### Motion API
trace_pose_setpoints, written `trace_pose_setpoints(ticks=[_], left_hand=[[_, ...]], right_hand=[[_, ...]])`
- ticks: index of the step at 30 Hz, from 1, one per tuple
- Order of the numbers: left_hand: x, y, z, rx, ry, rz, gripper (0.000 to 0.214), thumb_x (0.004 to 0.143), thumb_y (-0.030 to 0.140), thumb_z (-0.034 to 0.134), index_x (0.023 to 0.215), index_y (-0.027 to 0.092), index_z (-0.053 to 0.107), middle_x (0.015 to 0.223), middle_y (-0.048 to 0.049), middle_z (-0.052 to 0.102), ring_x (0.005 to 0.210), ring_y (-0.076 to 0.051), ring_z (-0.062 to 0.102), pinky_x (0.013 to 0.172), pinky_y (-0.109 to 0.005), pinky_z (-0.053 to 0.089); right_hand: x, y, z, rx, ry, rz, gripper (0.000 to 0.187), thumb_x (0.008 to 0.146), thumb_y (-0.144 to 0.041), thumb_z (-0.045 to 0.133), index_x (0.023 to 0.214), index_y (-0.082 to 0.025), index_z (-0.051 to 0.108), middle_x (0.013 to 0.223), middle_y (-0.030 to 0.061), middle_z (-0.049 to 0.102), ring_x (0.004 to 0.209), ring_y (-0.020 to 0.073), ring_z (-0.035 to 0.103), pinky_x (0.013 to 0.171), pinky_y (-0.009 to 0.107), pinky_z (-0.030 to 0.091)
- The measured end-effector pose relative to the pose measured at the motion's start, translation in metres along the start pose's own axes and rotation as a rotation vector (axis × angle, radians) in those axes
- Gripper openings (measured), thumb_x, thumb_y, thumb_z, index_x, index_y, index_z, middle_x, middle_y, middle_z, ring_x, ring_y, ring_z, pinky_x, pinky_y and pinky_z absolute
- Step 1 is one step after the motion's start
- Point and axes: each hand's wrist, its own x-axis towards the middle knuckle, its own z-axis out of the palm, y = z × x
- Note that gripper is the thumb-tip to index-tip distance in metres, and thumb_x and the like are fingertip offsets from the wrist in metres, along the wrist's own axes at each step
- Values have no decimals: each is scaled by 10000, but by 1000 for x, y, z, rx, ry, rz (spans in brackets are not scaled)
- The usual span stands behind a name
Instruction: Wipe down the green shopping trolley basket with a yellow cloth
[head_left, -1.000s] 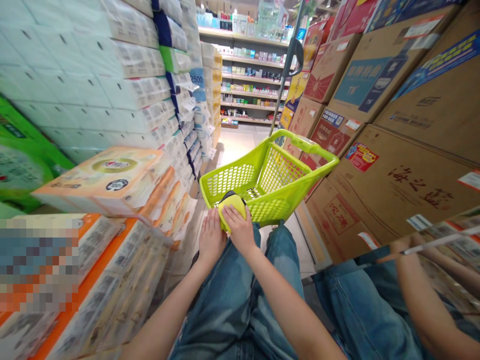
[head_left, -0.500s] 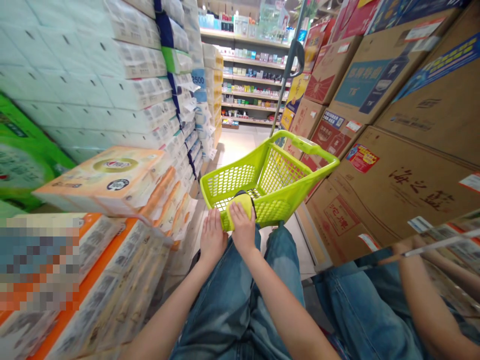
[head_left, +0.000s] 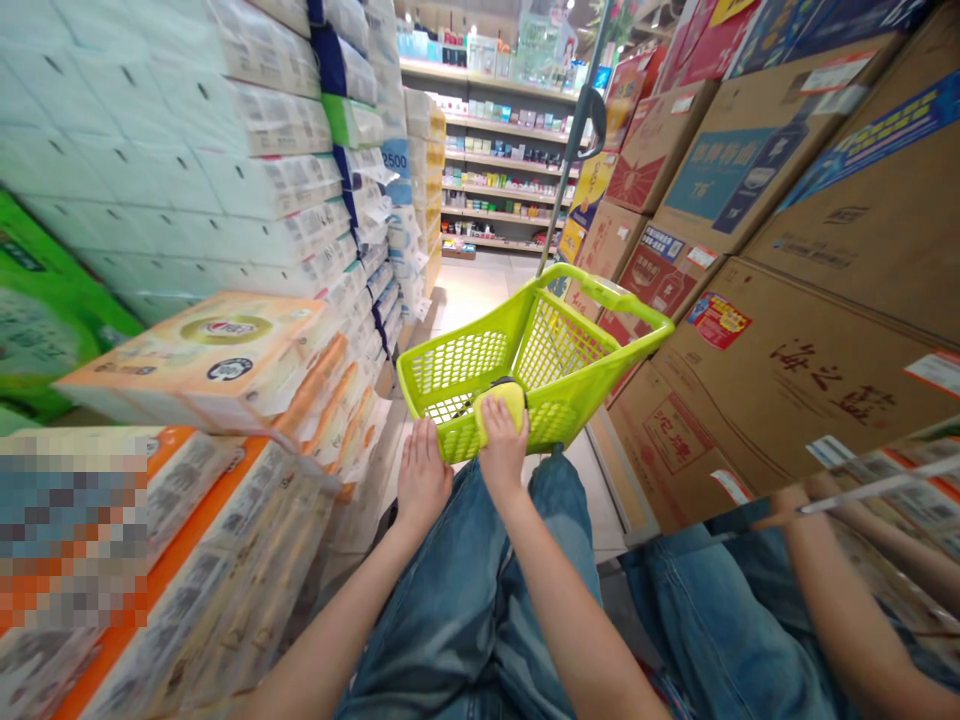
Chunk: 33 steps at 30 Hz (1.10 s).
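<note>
The dark-edged yellow pad (head_left: pixel 513 393) has moved right

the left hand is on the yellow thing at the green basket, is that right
Not quite: the head view shows the right hand, not the left hand, on the yellow thing at the green basket.

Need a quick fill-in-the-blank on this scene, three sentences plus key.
The right hand lies over a dark-edged ____ pad.
The left hand rests fingers-first on the near edge of the lime-green ____.
Cardboard boxes line the ____ side of the aisle, opposite white packs.
Missing words: yellow; basket; right.
</note>
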Motion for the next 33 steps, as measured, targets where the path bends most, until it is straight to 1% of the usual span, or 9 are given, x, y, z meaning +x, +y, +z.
trace_pose_setpoints(ticks=[3,6,10,13,16,20,23,27,33], left_hand=[[-1,-4,1,34,-20,10,689,848,120,408,1505,39,218,1540,-216,350,1481,-273,240,1190,-487,268],[-1,-8,0,43,-32,43,694,851,140,426,1507,47,220,1537,-207,362,1479,-273,247,1192,-486,264],[-1,-7,-2,22,-27,48,713,840,146,450,1507,51,217,1537,-207,363,1478,-278,249,1194,-486,260],[0,-3,-1,12,-9,31,722,842,155,454,1508,42,199,1539,-219,349,1479,-289,241,1192,-494,263],[0,-2,1,8,2,14,735,837,159,465,1505,25,190,1536,-236,342,1479,-300,237,1186,-501,270],[-1,-4,1,17,-17,22,733,827,150,464,1503,41,202,1536,-228,349,1478,-291,244,1187,-495,269],[-2,-6,0,35,-36,44,729,830,152,461,1504,52,203,1543,-221,343,1479,-289,240,1189,-493,262],[-1,-6,-1,32,-28,43,734,828,149,464,1504,42,198,1536,-219,356,1481,-289,234,1190,-488,262],[-1,-7,1,0,-3,36,717,830,136,445,1506,52,219,1539,-201,361,1479,-285,243,1192,-491,265]], right_hand=[[-17,-37,16,51,-89,-205,614,872,-68,419,1462,-237,405,1479,58,493,1429,161,356,1222,483,65],[-15,-25,7,52,-135,-305,611,870,-80,460,1452,-261,418,1465,49,511,1414,166,381,1223,489,65],[9,32,-21,-7,-65,-133,700,784,18,405,1423,-263,458,1459,30,519,1411,155,386,1220,509,30],[18,49,-28,-49,25,61,733,752,34,377,1423,-249,458,1483,34,488,1427,167,362,1213,535,29],[8,24,-12,-36,36,78,719,776,24,370,1447,-226,428,1501,55,461,1437,178,343,1213,530,33],[-19,-25,14,45,-48,-142,630,882,-42,376,1483,-229,367,1497,61,467,1441,161,333,1219,496,47],[-28,-32,15,63,-91,-272,587,923,-108,414,1491,-241,349,1495,57,472,1438,161,337,1220,483,46],[-14,4,-5,10,-108,-322,632,881,-58,426,1474,-269,376,1481,38,493,1421,155,365,1217,480,35],[13,69,-37,-115,-18,-145,727,763,5,410,1446,-244,427,1479,48,497,1400,170,389,1167,450,140]])
